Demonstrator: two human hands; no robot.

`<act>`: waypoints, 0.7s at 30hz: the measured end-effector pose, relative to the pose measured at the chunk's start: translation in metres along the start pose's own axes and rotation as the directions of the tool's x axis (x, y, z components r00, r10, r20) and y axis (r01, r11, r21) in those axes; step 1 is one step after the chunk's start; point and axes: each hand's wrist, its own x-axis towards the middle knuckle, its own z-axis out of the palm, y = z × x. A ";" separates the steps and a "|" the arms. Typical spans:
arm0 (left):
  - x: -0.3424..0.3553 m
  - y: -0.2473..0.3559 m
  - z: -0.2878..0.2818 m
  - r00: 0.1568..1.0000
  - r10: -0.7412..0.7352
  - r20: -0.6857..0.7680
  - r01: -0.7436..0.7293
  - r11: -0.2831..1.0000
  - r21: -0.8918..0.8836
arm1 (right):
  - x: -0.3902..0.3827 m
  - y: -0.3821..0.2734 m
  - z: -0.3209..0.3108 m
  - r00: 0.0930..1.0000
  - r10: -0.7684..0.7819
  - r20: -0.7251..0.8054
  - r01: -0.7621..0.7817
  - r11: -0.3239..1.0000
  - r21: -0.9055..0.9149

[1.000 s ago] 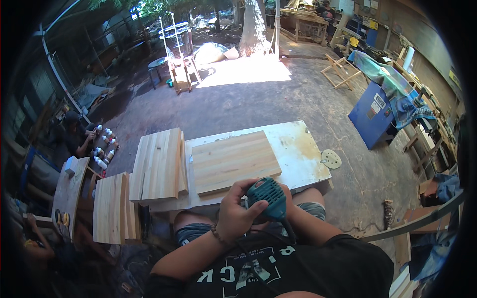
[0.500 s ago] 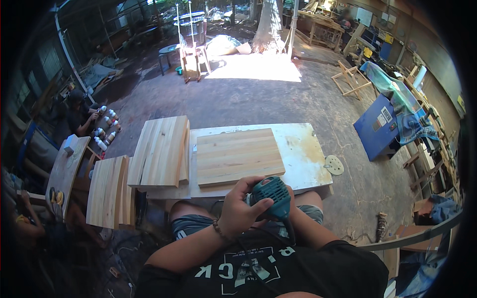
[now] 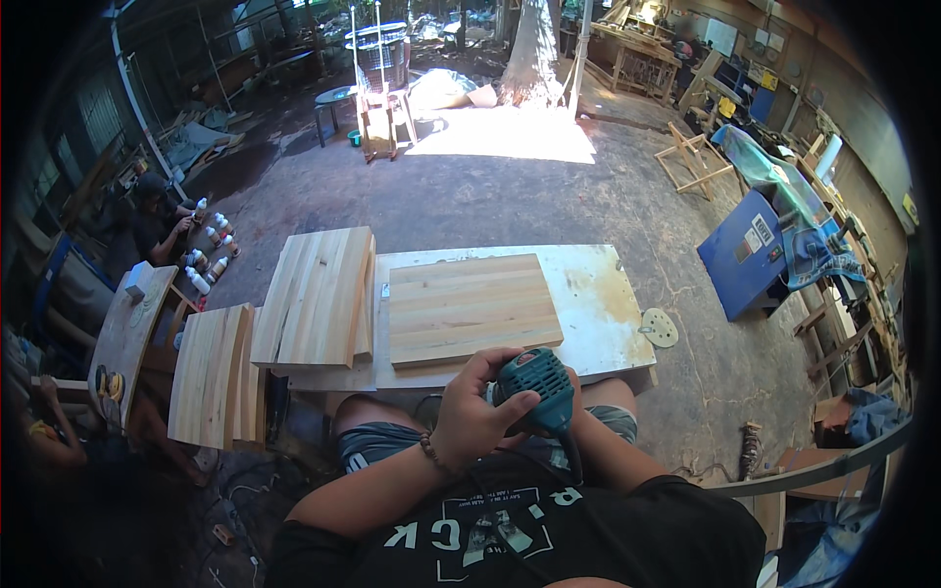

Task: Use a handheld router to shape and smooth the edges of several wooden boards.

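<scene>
A teal electric sander with a vented housing and a dark cord is held above my lap, in front of the table's near edge. My left hand is closed round its left side, the thumb lying across the housing. My right hand grips it from the right; most of its fingers are hidden behind the tool. Just beyond my hands, a laminated wood panel lies flat on the white worktable. More wood panels are stacked to its left, and others stand lower beside them.
A round sanding disc sits at the table's right edge. On the right is a blue cabinet under plastic sheeting. At left, a person handles a bottle near several others. Another person's arm shows by a wooden bench.
My hands and the sander keep the same place. The person at left has raised the bottle slightly. The surroundings shift a little in the picture.
</scene>
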 end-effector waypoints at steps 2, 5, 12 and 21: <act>-0.002 -0.001 -0.001 1.000 0.005 -0.004 -0.005 1.000 0.011 | -0.002 0.003 0.001 0.997 0.073 -0.011 -0.072 0.993 0.091; -0.007 0.003 0.000 1.000 0.001 -0.009 -0.001 1.000 0.015 | -0.004 0.003 0.007 0.995 0.097 -0.040 -0.090 0.984 0.151; -0.012 0.018 0.007 0.991 -0.133 0.024 0.135 0.972 -0.193 | -0.011 -0.012 -0.005 0.972 -0.204 0.119 0.233 0.911 -0.340; 0.003 -0.036 -0.074 0.987 -0.132 -0.088 0.145 0.976 0.163 | -0.013 -0.011 0.006 0.923 -0.383 0.038 0.348 0.788 -0.507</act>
